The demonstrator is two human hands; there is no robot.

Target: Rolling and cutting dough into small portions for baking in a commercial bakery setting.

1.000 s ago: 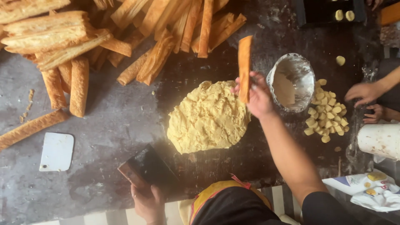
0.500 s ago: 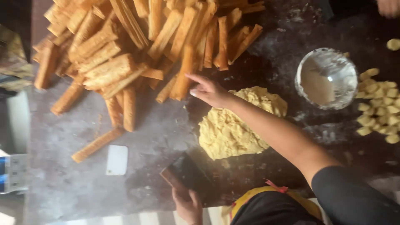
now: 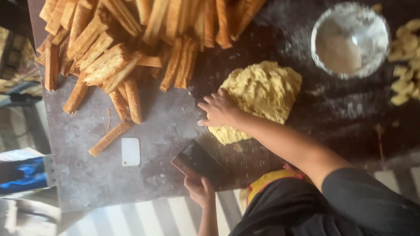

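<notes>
Dough [image 3: 262, 96], yellow and lumpy, lies on the dark table [image 3: 87, 175] below a pile of long sticks [image 3: 131, 39]. Right hand [image 3: 221, 109] rests flat and open on it. Left hand [image 3: 200, 190] grips a dark scraper [image 3: 199, 161]. A bowl [image 3: 350, 39] sits nearby.

Dim overhead light, motion blur, soft edges

Pale yellow dough [image 3: 262, 94] lies on a mottled grey tabletop [image 3: 100, 175], beside golden-brown sticks [image 3: 109, 61], a white scraper [image 3: 130, 151] and a flour-dusted silvery bowl [image 3: 350, 39].
</notes>
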